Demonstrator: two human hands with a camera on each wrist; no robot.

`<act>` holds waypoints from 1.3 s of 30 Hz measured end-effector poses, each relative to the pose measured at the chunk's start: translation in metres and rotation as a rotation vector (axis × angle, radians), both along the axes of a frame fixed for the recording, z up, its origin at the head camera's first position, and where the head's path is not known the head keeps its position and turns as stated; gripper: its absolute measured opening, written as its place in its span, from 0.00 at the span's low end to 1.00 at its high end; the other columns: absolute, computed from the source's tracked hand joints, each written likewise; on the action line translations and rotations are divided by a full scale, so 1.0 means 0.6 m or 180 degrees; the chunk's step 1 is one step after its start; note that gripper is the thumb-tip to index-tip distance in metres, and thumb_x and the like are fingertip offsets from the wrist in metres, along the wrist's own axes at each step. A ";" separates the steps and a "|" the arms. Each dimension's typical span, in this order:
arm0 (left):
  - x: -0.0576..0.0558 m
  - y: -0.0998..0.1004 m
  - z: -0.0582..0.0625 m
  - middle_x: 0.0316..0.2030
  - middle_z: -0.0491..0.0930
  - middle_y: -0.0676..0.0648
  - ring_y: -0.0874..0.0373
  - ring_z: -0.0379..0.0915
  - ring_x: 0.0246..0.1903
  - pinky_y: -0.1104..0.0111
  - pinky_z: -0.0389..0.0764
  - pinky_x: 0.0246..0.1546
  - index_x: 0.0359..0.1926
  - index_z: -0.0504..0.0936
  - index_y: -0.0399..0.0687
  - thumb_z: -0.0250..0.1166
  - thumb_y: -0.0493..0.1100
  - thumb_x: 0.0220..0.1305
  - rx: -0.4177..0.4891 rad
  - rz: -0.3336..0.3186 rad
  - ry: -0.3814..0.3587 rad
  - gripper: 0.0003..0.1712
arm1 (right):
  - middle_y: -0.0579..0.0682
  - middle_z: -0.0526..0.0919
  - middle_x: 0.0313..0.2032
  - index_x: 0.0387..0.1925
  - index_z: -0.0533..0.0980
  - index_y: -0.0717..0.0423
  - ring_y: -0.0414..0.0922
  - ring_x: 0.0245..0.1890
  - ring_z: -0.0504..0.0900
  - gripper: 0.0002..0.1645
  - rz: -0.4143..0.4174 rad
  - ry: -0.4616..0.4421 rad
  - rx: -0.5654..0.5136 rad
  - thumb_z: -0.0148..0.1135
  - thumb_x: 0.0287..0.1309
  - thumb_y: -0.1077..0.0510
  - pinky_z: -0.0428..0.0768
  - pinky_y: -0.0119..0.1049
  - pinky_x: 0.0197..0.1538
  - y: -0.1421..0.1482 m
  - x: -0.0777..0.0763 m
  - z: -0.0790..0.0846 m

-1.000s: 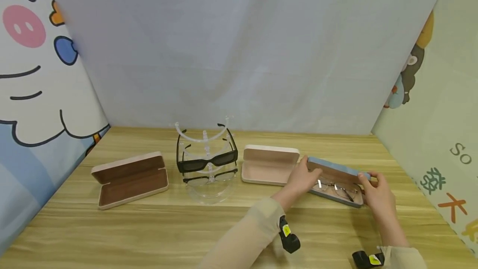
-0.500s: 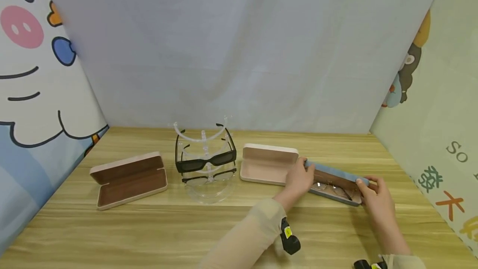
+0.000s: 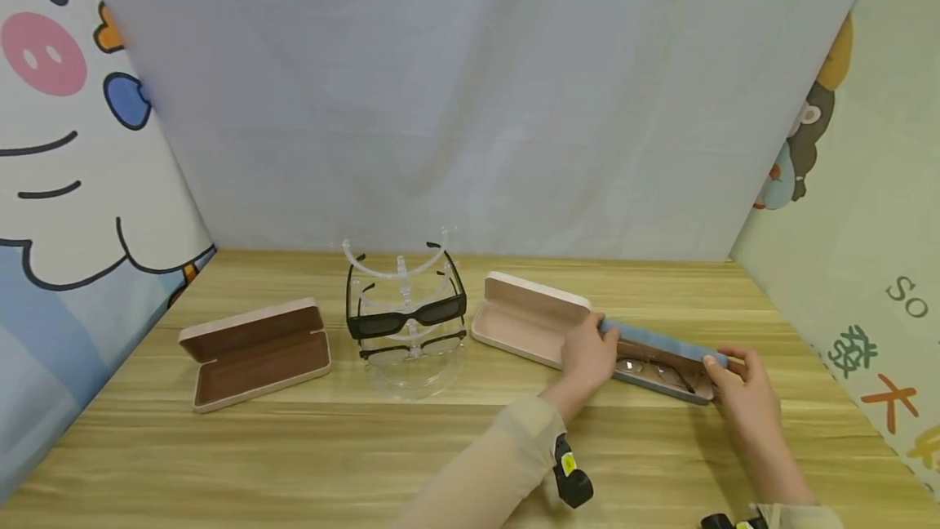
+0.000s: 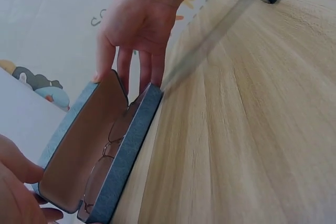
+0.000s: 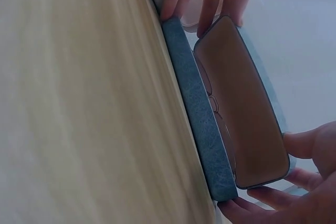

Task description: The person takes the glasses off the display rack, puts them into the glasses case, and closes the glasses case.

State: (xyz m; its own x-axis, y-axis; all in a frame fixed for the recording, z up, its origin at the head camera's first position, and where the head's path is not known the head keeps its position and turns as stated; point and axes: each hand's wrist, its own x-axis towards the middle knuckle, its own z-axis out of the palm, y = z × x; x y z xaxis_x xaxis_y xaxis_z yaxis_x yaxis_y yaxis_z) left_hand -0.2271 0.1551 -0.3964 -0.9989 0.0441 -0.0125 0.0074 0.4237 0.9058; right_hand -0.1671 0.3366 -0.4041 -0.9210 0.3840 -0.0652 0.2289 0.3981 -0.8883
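A blue glasses case [image 3: 664, 341] with a brown lining stands partly open at the right of the table. Inside lie thin-framed eyeglasses [image 3: 631, 366], half shaded by the tilted lid. My left hand [image 3: 587, 356] grips the case's left end and my right hand [image 3: 751, 402] its right end. In the right wrist view, the right thumb presses the lid [image 5: 244, 103] while other fingers touch the base [image 5: 199, 114]. Against my left hand's side sits an open white case [image 3: 525, 331] with a pale pink lining, partly covered by that hand.
A clear display stand [image 3: 404, 268] in the middle bears black sunglasses [image 3: 407, 318] above dark-rimmed eyeglasses [image 3: 413, 349]. Farther left, another open case [image 3: 260, 357] with a brown lining lies on the wooden table [image 3: 294, 464]. A grey cloth [image 3: 470, 104] hangs behind.
The blue case's lid has tilted lower over the eyeglasses, with both hands still on it. The white case beside the left hand has turned to an angle.
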 end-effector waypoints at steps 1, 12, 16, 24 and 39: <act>0.000 -0.001 -0.002 0.50 0.77 0.48 0.50 0.73 0.49 0.59 0.73 0.49 0.56 0.73 0.48 0.56 0.48 0.63 0.0030 0.0000 -0.0001 0.21 | 0.66 0.60 0.61 0.62 0.54 0.62 0.28 0.33 0.72 0.37 -0.0001 -0.0008 0.0020 0.47 0.62 0.41 0.76 0.27 0.33 0.000 0.001 0.000; 0.003 -0.008 -0.010 0.49 0.78 0.49 0.51 0.73 0.49 0.59 0.74 0.47 0.55 0.76 0.51 0.60 0.48 0.61 0.0079 0.0026 0.0029 0.21 | 0.66 0.60 0.61 0.61 0.55 0.63 0.28 0.32 0.71 0.36 -0.0038 -0.0020 -0.0030 0.49 0.62 0.43 0.75 0.25 0.33 -0.001 0.004 -0.005; 0.005 -0.011 -0.009 0.49 0.79 0.49 0.52 0.74 0.48 0.60 0.76 0.46 0.54 0.76 0.51 0.60 0.47 0.60 0.0082 0.0001 0.0049 0.21 | 0.65 0.59 0.62 0.60 0.56 0.62 0.27 0.33 0.69 0.34 -0.0035 -0.0013 -0.0114 0.50 0.62 0.45 0.75 0.24 0.33 0.000 0.003 -0.007; 0.006 -0.015 -0.012 0.48 0.79 0.49 0.52 0.75 0.48 0.60 0.75 0.47 0.55 0.76 0.50 0.60 0.48 0.60 0.0012 -0.0037 0.0138 0.21 | 0.67 0.61 0.60 0.57 0.58 0.63 0.24 0.31 0.69 0.32 0.0061 0.0106 0.0004 0.50 0.62 0.45 0.75 0.23 0.33 0.003 0.004 -0.007; 0.012 -0.016 -0.016 0.44 0.81 0.48 0.52 0.76 0.45 0.62 0.76 0.44 0.48 0.80 0.47 0.62 0.42 0.58 -0.0177 -0.0077 0.0250 0.16 | 0.66 0.60 0.61 0.58 0.60 0.68 0.21 0.34 0.64 0.32 0.0073 -0.0155 0.0176 0.55 0.60 0.51 0.73 0.17 0.35 0.011 0.012 -0.007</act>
State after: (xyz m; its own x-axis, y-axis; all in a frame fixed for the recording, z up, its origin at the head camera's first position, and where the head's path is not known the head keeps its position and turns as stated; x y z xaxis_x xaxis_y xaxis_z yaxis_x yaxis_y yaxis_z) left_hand -0.2198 0.1453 -0.4060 -0.9956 0.0698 0.0626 0.0883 0.4722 0.8771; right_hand -0.1596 0.3434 -0.4084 -0.9258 0.3672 -0.0894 0.2616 0.4519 -0.8529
